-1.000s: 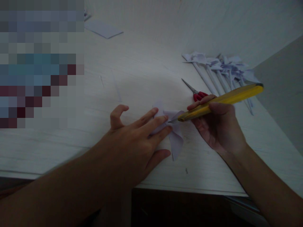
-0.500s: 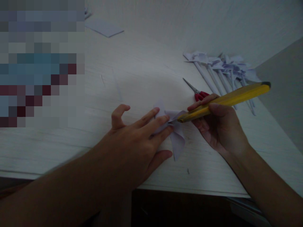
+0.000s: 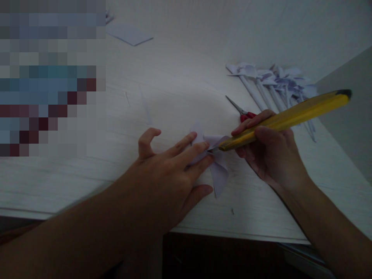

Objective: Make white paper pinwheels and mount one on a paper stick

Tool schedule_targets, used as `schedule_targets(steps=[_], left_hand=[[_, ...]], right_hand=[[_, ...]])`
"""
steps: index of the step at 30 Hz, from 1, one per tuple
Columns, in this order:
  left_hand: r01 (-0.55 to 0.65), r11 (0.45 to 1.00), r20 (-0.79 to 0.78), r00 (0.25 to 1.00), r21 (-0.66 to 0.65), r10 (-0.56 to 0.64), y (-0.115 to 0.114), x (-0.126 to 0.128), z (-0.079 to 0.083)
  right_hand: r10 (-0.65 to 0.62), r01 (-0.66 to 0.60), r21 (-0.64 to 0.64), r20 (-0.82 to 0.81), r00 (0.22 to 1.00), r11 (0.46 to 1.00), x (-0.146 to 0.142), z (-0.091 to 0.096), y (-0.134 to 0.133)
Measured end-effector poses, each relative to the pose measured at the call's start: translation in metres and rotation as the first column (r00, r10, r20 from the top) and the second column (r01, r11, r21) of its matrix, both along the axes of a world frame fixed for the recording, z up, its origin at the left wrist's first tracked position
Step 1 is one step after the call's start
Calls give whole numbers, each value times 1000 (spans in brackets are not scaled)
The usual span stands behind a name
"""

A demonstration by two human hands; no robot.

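Observation:
A folded white paper pinwheel point(image 3: 220, 174) lies on the table under my left hand point(image 3: 171, 166). My left fingers are spread flat and press its middle down, hiding much of it; the index and middle fingertips rest close to its centre. In my right hand point(image 3: 273, 151) is a yellow utility knife point(image 3: 305, 118) with a dark rear end. Its narrow blade points left and touches or nearly touches the pinwheel's centre, between my left fingertips. Whether the blade has gone through the paper, I cannot tell.
Red-handled scissors point(image 3: 243, 114) lie just beyond my right hand. Several finished-looking paper pinwheels on rolled sticks point(image 3: 270, 83) are piled by the wall. A paper sheet point(image 3: 133, 35) lies at the back, with thin scraps point(image 3: 145, 104) nearer. The table's front edge point(image 3: 232, 235) runs below my hands.
The rear end of the utility knife has swung up and to the right, while its tip stays at the pinwheel's centre. My left hand holds its place on the paper.

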State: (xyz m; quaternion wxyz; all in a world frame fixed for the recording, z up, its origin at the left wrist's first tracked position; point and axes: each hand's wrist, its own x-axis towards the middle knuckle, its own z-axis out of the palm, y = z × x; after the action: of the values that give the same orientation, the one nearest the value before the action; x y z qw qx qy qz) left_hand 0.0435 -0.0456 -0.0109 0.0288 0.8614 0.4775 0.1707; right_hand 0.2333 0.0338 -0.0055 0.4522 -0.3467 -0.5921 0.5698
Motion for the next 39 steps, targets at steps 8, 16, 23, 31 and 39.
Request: schedule_targets(steps=[8,16,23,31,39], left_hand=[[-31,999,2,1000,27,31,-2,1,-2],[-31,999,-7,999,15,31,-2,1,-3],[-7,1000,8,1000,-13,7,0,0,-1],[-15,1000,10,1000,-10,15,0,0,0],[-5,1000,18,1000,-4,5,-1,0,-1]], right_hand=[[1,-2,95,17,1000,995,-2,3,-5],[61,-61,139,0,998,988,3,-2,-7],[41,-40,28,-47,998,999,-2,5,-8],[36,-41,-103,-49,998,994,1,3,2],[105,-108,-189,-28,994,976,-4,6,18]])
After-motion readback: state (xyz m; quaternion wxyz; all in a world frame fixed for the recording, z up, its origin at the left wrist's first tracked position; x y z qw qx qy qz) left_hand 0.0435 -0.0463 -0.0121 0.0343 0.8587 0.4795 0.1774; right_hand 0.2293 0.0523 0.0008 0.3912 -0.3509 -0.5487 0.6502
